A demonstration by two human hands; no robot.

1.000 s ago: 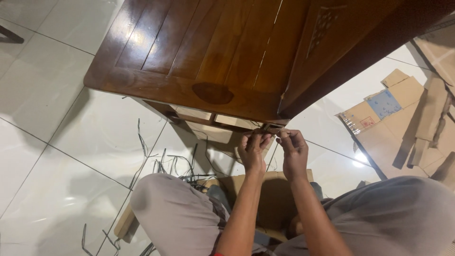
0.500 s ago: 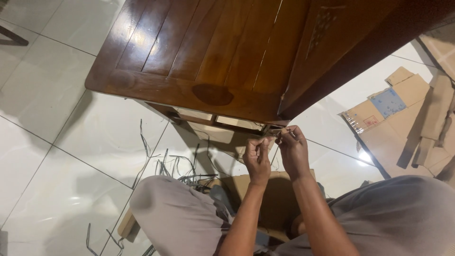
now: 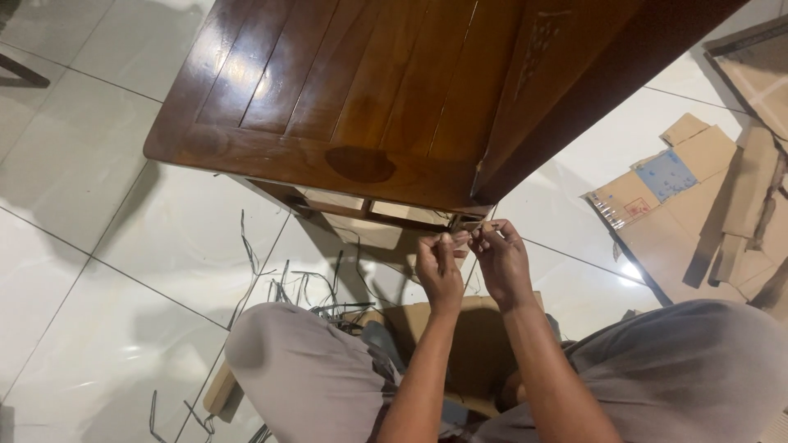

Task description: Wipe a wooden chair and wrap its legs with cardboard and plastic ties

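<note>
My left hand (image 3: 439, 271) and my right hand (image 3: 501, 262) meet fingertip to fingertip just below the near corner of a dark polished wooden table (image 3: 345, 107). Both pinch a small tan piece (image 3: 474, 230) close under the table's edge; its exact kind is too small to tell. My knees in grey trousers (image 3: 304, 369) spread to either side, and a flat brown cardboard sheet (image 3: 460, 344) lies on the floor between them, under my forearms.
Several thin dark wire strips (image 3: 304, 287) lie scattered on the white tiled floor (image 3: 107, 246) to the left. Flattened cardboard pieces (image 3: 698, 189) are spread on the floor at the right. The table's lower frame (image 3: 369, 215) shows under its edge.
Both hands stay together at the table corner, shifting only slightly while their fingers work the small piece. The view has drifted a little.
</note>
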